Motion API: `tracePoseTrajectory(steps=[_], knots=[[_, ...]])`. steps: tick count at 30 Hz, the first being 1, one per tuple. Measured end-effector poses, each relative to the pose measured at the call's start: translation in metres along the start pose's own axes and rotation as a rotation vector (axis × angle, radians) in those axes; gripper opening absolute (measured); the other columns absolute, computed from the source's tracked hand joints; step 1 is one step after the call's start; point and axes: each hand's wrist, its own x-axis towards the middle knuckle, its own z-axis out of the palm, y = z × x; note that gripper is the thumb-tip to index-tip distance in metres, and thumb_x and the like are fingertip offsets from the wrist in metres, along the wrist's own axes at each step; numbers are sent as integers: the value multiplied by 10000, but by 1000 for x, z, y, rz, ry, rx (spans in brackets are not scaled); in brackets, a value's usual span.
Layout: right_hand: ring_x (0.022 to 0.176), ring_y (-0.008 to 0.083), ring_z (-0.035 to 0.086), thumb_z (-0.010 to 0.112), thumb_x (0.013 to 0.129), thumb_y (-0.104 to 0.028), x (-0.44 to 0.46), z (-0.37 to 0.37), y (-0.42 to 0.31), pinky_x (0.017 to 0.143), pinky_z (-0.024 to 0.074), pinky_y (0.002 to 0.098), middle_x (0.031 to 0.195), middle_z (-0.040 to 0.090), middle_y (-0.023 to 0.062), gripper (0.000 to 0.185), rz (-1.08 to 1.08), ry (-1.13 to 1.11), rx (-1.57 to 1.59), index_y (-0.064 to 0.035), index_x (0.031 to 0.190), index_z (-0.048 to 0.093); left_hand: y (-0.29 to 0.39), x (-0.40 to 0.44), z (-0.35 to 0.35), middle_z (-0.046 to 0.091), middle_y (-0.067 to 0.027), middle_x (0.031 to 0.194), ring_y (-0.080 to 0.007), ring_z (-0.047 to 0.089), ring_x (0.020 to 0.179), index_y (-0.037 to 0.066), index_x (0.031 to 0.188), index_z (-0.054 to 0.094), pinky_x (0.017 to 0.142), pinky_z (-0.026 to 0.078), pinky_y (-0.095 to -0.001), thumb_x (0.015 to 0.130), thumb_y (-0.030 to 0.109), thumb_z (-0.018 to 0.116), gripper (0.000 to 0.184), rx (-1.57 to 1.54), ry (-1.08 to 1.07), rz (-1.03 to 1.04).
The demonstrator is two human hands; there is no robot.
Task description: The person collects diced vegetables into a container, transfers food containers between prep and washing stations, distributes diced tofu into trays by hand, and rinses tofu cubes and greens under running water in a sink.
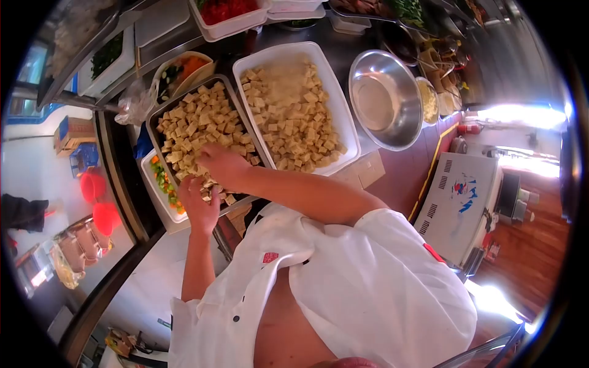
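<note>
A dark-rimmed tray [202,119] holds a heap of tan, tofu-like cubes, and both my hands are over its near end. My right hand [226,167] reaches across from the right, its fingers curled down against the cubes; anything inside them is hidden. Close beside it, my left hand [201,202] rests at the near left corner, thumb apart from the fingers, with darker-sided cubes showing in the gap. Just right of this tray stands a white tub [348,138] with more of the same cubes, partly hazy at its far end.
A steel bowl [374,101] stands right of the tub. A white tray of diced vegetables [162,178] lies partly under the dark tray's left side. Behind are a container of sliced vegetables [182,73] and a tub of red food [227,11]. A white chest [457,202] stands at right.
</note>
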Motion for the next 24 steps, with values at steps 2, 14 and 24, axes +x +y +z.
tracePoseTrajectory(steps=[2,14,24], knots=[[1178,349,555,696,750,-18,-2,-4,-3,944,518,409,1222,563,145,441,-41,78,-103,-67,1183,629,-6,3,-7,499,-233,1330,-419,453,1265,27,1230,575,1063,376,-514,818,123,757,460,-5,57,-26],[1285,457,437,797,747,-349,-136,-122,91,1067,426,515,1402,439,271,753,462,52,-227,-78,1390,515,14,36,7,488,-176,1409,-406,427,1321,167,1318,622,1090,336,-527,793,341,793,579,261,-193,141],[1255,462,482,825,675,-308,-140,-112,132,991,491,506,1346,440,263,798,570,-278,-313,-111,1377,502,1,-4,-14,518,-175,1316,-399,467,1238,114,1048,681,1015,406,-501,742,208,853,363,68,-6,-25]])
